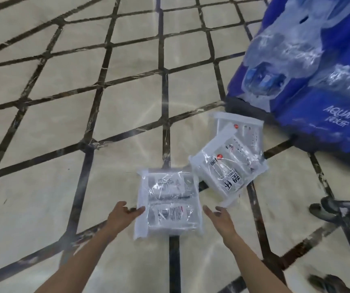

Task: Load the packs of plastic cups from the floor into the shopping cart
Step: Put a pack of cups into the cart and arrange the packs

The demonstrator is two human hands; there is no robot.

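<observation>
Flanking the nearest pack of cups (167, 205) on the floor (43, 187), left hand (123, 214) and right hand (220, 220) spread wide, grip empty, ready to scoop.

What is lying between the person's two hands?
In the head view, one pack of plastic cups lies between the left hand and right hand.

one single view, camera worn on the head, looking forward and steeply down at the tiled floor (64, 187), near enough to reach, both forearms entering from the bottom edge, wide-angle lens bending the floor lines, slight blur
</observation>
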